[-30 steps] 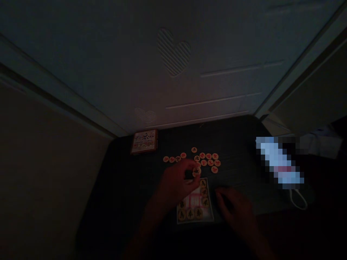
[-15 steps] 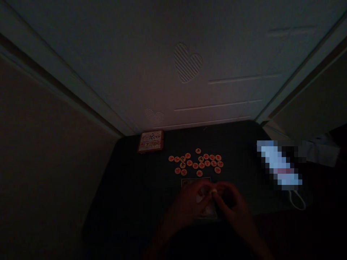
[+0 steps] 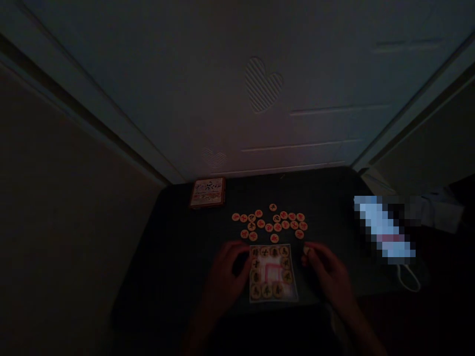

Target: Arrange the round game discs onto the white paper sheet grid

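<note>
A square, pale-edged tray of Chinese chess pieces lies near the table's front edge, with dark-lettered pieces along its sides and a pink square pattern in the middle. My left hand is at the tray's left edge, fingers curved and thumb apart; nothing shows between them, and whether it touches the tray I cannot tell. To the right of the tray, my right hand pinches a round Chinese chess piece between thumb and fingers. Loose pieces, mostly red-lettered and a few dark, lie face up beyond the tray.
The dark table stands against a pale panel with embossed hearts. A flat decorated box sits at the back left. Over the right side is a pixelated bright object with a white cord loop. The room is dim.
My hands have parted from above the tray, left hand to its left side and right hand to its right with a piece. The tray's pieces now show. The view has shifted slightly.
</note>
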A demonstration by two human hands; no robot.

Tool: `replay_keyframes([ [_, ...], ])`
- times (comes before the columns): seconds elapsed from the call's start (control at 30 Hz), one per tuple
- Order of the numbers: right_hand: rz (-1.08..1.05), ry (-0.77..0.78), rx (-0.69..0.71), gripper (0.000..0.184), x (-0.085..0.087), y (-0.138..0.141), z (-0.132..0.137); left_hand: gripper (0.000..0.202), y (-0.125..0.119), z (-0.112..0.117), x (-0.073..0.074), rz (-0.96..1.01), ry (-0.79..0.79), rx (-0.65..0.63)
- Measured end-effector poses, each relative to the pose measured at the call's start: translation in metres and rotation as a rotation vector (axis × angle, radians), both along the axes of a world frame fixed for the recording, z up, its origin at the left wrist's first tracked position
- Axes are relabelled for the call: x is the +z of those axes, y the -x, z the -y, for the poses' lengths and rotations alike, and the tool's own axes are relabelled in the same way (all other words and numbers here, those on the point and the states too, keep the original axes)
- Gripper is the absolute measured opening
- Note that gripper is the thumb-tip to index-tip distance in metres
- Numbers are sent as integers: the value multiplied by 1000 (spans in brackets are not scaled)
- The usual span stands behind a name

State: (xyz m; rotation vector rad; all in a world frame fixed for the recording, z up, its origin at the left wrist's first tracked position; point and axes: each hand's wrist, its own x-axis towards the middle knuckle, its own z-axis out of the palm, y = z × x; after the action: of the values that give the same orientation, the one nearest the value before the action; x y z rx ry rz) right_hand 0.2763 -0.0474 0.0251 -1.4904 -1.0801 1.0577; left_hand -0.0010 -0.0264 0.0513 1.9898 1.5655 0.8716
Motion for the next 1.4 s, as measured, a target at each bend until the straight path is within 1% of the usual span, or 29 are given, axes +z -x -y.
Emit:
replay_keyframes([
  [0.07,-60,65,0,42,-3,-1,-2,17,11,3,-8,-53,49,33],
  [0.13,-106,95,1,46,-5,-2,-4,21,16,6,-11,-93,120,46],
  [0.2,-139,107,8,48,-5,-3,-5,23,14,7,-10,-118,173,42],
  [0.27,-163,114,16,49,-4,-2,-6,18,9,7,-9,-139,192,18],
  [0.4,-193,127,23,50,-4,0,-4,4,-1,5,-9,-183,171,-10],
  [0.53,-191,121,36,51,-6,2,-3,7,-1,3,-15,-182,170,1],
  [0.7,-43,110,89,46,-7,1,-1,3,11,1,-17,-155,201,52],
  [0.8,6,88,92,41,-4,2,-2,2,15,2,-17,-161,174,57],
  [0.93,-2,116,77,38,2,7,-2,5,15,4,-20,-154,131,59],
  [1.0,31,117,92,36,5,10,1,7,15,5,-22,-144,96,69],
  [1.07,94,102,127,32,8,12,4,7,15,5,-24,-133,81,81],
  [1.17,173,66,216,27,14,15,9,6,15,5,-25,-105,92,87],
  [1.27,226,14,327,24,22,19,12,5,15,5,-25,-91,96,80],
  [1.4,314,-48,441,20,33,25,13,4,16,6,-25,-76,112,68],
])
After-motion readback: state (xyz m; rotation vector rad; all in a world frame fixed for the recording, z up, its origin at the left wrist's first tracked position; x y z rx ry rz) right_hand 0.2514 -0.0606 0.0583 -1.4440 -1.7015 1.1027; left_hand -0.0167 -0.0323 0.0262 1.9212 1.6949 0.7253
